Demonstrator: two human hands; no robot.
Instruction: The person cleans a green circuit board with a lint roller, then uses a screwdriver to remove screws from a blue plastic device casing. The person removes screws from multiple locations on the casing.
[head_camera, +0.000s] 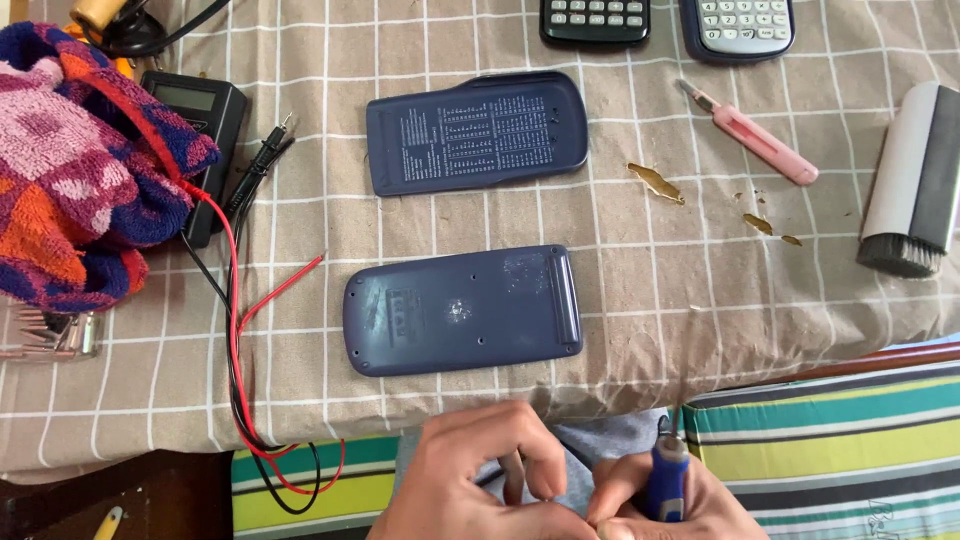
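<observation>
My left hand (475, 475) is at the bottom edge with its fingers curled together, touching my right hand. My right hand (665, 500) grips a screwdriver (668, 478) with a blue handle, its thin shaft pointing up. Whether my left hand pinches something small is hidden. Just above both hands a dark blue calculator (463, 309) lies face down on the checked cloth (640, 330). Its separate blue slide cover (476, 131), printed with white text, lies farther back.
A black multimeter (200, 130) with red and black leads (240, 340) sits at left beside a colourful towel (70, 160). Two more calculators (595, 20) lie at the top edge. A pink utility knife (757, 137) and a grey brush (915, 180) lie at right. A striped cloth (830, 440) is lower right.
</observation>
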